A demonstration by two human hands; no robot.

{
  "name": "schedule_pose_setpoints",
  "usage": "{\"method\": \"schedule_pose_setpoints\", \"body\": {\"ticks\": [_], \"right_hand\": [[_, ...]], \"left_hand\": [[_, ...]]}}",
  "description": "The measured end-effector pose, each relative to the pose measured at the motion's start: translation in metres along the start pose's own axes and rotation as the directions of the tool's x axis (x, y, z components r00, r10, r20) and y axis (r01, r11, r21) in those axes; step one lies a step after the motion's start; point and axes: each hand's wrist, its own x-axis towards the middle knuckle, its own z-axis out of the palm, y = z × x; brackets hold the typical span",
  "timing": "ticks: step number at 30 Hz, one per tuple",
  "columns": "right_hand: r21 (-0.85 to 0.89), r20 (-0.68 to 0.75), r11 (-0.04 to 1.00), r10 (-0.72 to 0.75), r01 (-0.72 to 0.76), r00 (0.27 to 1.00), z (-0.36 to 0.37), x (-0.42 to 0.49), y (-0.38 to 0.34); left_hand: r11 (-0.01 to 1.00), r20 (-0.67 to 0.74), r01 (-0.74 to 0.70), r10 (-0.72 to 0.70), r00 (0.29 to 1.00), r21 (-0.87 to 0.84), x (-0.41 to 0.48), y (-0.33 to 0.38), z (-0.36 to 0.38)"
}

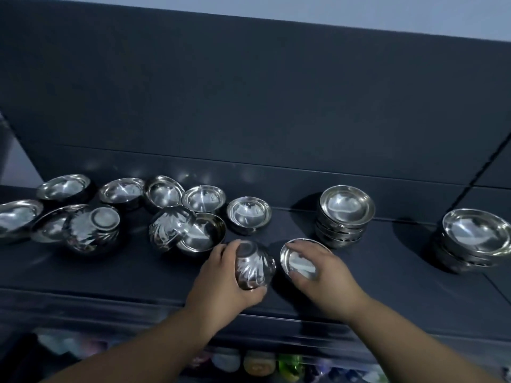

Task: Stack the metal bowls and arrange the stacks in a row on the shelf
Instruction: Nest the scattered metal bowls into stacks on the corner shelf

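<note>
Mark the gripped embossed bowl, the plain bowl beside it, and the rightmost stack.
Embossed steel bowl [254, 269]: head view, patterned wall.
Plain steel bowl [298, 262]: head view, inner face.
Rightmost steel bowl stack [474, 230]: head view, top bowl's inside.

dark back panel [249, 92] | blurred colourful items [260, 364] below | pale wall [359, 6] above

On the shelf [387, 277], loose bowls [203, 199] lie left; two stacks [345, 214] stand right, well apart.
</note>
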Motion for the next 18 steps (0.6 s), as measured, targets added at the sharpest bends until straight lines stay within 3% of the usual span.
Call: {"method": "schedule_pose_setpoints", "body": {"ticks": [4, 7, 10, 13, 16, 18], "right_hand": [[0.089, 0.074, 0.983, -0.165, 0.158, 0.984, 0.004, 0.013, -0.014], [0.083, -0.076, 0.976, -0.195, 0.202, 0.978, 0.008, 0.028, -0.029], [-0.003, -0.164, 0.983, -0.184, 0.186, 0.969, 0.010, 0.043, -0.049], [-0.107, -0.149, 0.991, -0.091, 0.076, 0.985, 0.011, 0.058, -0.063], [-0.199, -0.087, 0.980, 0.004, -0.021, 0.996, 0.010, 0.067, -0.064], [-0.216, -0.068, 0.972, 0.078, -0.091, 0.995, 0.011, 0.069, -0.062]], "left_hand": [[0.960, 0.049, 0.113, -0.104, 0.993, -0.257, 0.001, 0.014, -0.030], [0.910, 0.102, 0.194, -0.168, 0.980, -0.367, 0.010, 0.015, -0.048], [0.885, 0.099, 0.207, -0.183, 0.978, -0.417, 0.013, 0.011, -0.059], [0.818, 0.028, 0.194, -0.212, 0.977, -0.542, 0.015, -0.001, -0.067], [0.970, -0.257, 0.088, -0.146, 0.955, -0.224, 0.024, -0.035, -0.076], [0.996, -0.326, 0.093, -0.089, 0.941, -0.004, 0.036, -0.063, -0.080]]}}
